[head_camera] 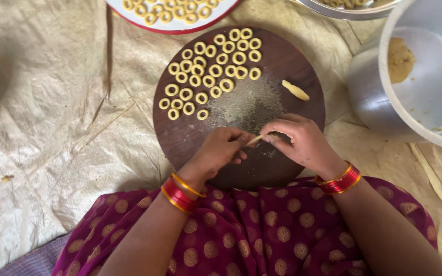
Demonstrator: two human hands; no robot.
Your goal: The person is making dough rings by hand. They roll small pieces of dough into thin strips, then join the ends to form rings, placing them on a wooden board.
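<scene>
Got a thin dough strip pinched between my left hand and right hand, one at each end. It runs sideways between them, just above the round board. Finished rings sit beyond my left hand.

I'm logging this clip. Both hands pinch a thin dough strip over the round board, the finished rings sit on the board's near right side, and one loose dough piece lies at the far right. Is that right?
Not quite. In the head view the rings sit on the far left of the board, not the near right. The rest holds: the left hand and right hand pinch the dough strip, and the loose piece lies far right.
</scene>
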